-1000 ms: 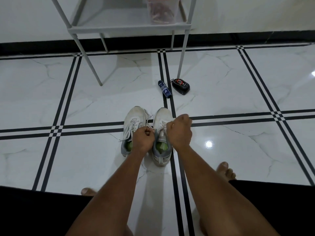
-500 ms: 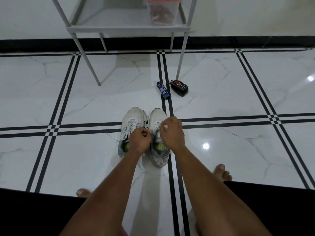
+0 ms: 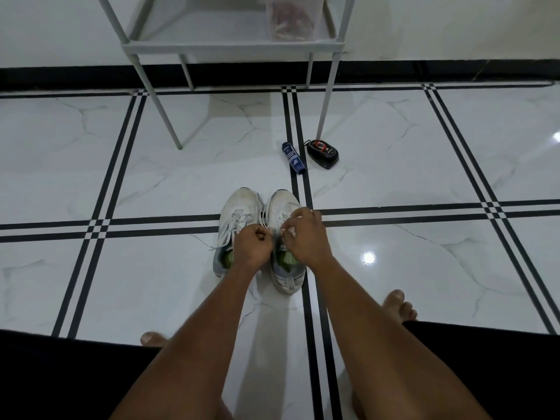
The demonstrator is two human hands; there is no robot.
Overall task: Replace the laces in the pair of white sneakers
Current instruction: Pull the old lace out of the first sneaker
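The pair of worn white lace-up sneakers [image 3: 260, 234] stands side by side on the white marble-look floor tiles [image 3: 424, 253], toes pointing away from the seated person, heels toward them, likely so the eyelets face the worker. Both arms reach forward over the right-hand sneaker [image 3: 286, 268]. The left hand [image 3: 251, 245] is curled into a fist at the gap between the two shoes, seemingly pinching a white lace [image 3: 274, 230], though the lace inside the fist is hidden. The right hand [image 3: 306, 237] arches over the tongue with its fingers [image 3: 298, 215] bent down onto lace near the upper eyelets; exactly what they pinch is too small to tell. Holding from both sides probably keeps the lace taut while it is worked through. The left-hand sneaker [image 3: 235, 228] carries its lace loosely, one end trailing onto the floor.

Further off lie a dark blue tube [image 3: 293, 157] and, just beside it, a black oval case with a red mark [image 3: 322, 153], near the leg of a grey metal shelf rack [image 3: 230, 47] that bears a clear plastic container [image 3: 292, 21]. Nothing sits between hands and shoes; bare toes [image 3: 398, 307] rest to the right
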